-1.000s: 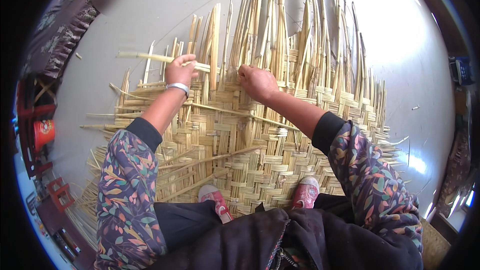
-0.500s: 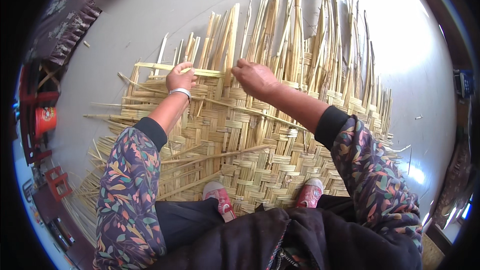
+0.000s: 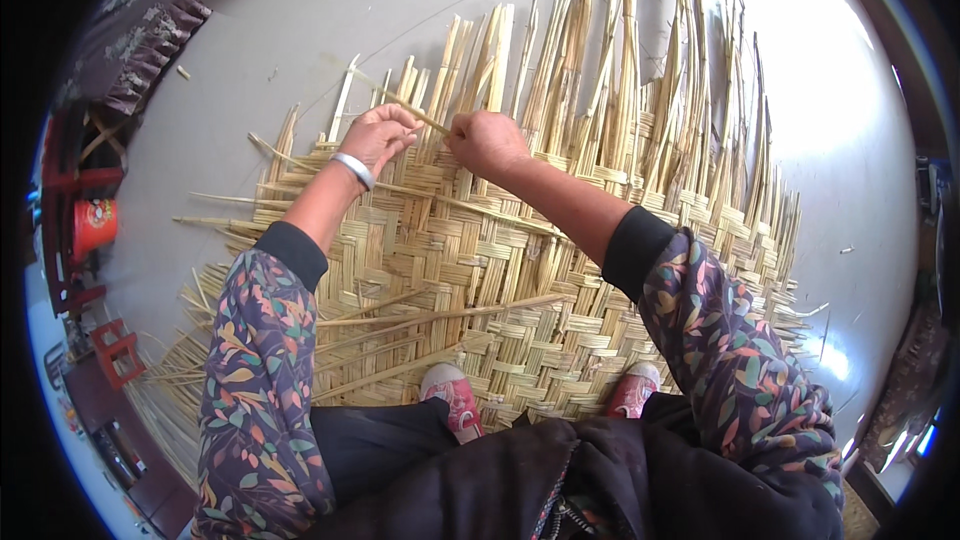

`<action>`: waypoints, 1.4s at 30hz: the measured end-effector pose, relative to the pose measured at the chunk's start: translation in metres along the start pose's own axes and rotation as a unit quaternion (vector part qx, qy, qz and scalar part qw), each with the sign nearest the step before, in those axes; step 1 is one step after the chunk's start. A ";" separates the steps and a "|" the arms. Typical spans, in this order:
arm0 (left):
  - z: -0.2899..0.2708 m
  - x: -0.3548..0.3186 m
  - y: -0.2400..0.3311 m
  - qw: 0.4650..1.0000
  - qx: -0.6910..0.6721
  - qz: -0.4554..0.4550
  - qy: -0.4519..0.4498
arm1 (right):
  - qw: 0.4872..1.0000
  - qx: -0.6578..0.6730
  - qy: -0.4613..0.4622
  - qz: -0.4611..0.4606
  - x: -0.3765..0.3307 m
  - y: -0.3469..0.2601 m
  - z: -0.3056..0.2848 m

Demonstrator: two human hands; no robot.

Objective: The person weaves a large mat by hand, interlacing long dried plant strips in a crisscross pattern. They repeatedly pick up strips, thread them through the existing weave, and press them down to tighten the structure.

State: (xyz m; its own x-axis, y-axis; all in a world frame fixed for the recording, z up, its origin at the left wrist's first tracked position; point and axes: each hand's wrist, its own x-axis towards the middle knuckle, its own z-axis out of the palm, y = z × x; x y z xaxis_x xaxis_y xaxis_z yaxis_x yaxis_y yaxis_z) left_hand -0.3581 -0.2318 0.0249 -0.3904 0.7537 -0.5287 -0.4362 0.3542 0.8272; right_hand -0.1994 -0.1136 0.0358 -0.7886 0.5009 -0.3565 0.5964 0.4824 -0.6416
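Observation:
My right hand (image 3: pixel 488 145), closed in a fist, grips one end of a thin pale reed strip (image 3: pixel 432 122). From there the strip slants up and left past the fingers of my left hand (image 3: pixel 378 142). Those fingers are curled against it, their exact hold partly hidden. Both hands are over the far left part of a large woven reed mat (image 3: pixel 440 250). Upright bundles of unwoven reeds (image 3: pixel 545 65) stick out from its far edge. A long loose strip (image 3: pixel 480 208) lies across the weave just below my hands.
Loose reeds (image 3: pixel 400 325) lie on the mat's near left part, and my red shoes (image 3: pixel 458 405) stand on its near edge. Shiny grey floor (image 3: pixel 320 10) surrounds the mat. At the far left are a red bucket (image 3: pixel 95 225) and a small red stool (image 3: pixel 118 352).
The reed strip has swung from lying nearly level to slanting up and left. My right hand has moved slightly left, and my left hand slightly right, bringing them closer together.

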 end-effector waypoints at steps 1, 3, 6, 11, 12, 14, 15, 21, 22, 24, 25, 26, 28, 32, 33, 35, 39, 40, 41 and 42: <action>0.001 0.006 -0.002 0.996 0.085 0.013 0.014 | 1.000 0.011 0.028 -0.003 0.003 0.003 0.008; 0.010 0.022 -0.010 0.966 0.252 0.038 0.038 | 0.998 0.028 0.062 -0.001 0.005 0.004 0.012; 0.011 0.050 -0.022 0.940 0.324 0.076 0.078 | 0.996 0.055 0.077 0.003 0.002 0.002 0.013; 0.051 0.040 0.021 0.889 0.454 -0.025 0.052 | 0.989 0.120 0.081 0.017 -0.007 0.006 0.001; 0.040 0.055 0.008 0.885 0.465 0.002 0.035 | 0.988 0.130 0.081 0.016 -0.009 0.005 0.001; 0.034 0.056 0.004 0.950 0.307 -0.055 0.028 | 0.985 0.154 0.078 0.009 -0.011 0.000 0.001; 0.031 0.056 0.002 0.971 0.223 -0.082 0.026 | 0.983 0.163 0.083 0.003 -0.013 -0.002 0.001; 0.031 0.049 0.018 0.967 0.200 -0.157 -0.034 | 0.982 0.172 0.075 -0.008 -0.013 0.008 0.001; 0.028 0.050 0.015 0.971 0.180 -0.154 -0.041 | 0.982 0.174 0.071 -0.006 -0.013 0.008 0.001; 0.022 0.055 0.011 0.968 0.188 -0.154 -0.056 | 0.982 0.177 0.063 0.000 -0.014 0.007 0.000; 0.019 0.059 0.009 0.967 0.193 -0.154 -0.063 | 0.981 0.185 0.064 0.000 -0.014 0.007 0.000; 0.013 0.064 0.001 0.970 0.198 -0.124 -0.065 | 0.979 0.193 0.062 -0.001 -0.014 0.007 0.002; 0.011 0.067 -0.008 0.973 0.208 -0.064 -0.073 | 0.978 0.198 0.065 -0.002 -0.013 0.008 0.005; 0.031 0.047 0.003 0.921 0.389 0.002 0.022 | 0.975 0.203 0.093 0.008 -0.008 0.015 0.011; 0.031 0.047 -0.001 0.932 0.362 0.011 0.024 | 0.972 0.209 0.102 0.013 -0.007 0.017 0.014; 0.027 0.044 -0.007 0.950 0.309 0.027 0.032 | 0.975 0.200 0.097 0.013 -0.004 0.016 0.016; 0.022 0.043 -0.011 0.965 0.261 0.031 0.018 | 0.970 0.213 0.111 0.027 -0.001 0.021 0.021; 0.017 0.044 -0.012 0.974 0.225 0.013 -0.005 | 0.969 0.217 0.117 0.027 -0.001 0.021 0.024; 0.010 0.046 -0.013 0.982 0.188 -0.004 -0.029 | 0.967 0.221 0.123 0.027 0.000 0.020 0.026; 0.005 0.047 -0.014 0.987 0.150 -0.020 -0.052 | 0.965 0.224 0.129 0.028 0.000 0.020 0.029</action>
State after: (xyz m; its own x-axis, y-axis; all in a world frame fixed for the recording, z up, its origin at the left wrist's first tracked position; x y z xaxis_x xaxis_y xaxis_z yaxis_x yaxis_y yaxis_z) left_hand -0.3664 -0.1990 -0.0108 -0.2849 0.7831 -0.5527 -0.1838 0.5213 0.8333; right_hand -0.1914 -0.1246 0.0037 -0.6593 0.7076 -0.2543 0.4658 0.1189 -0.8768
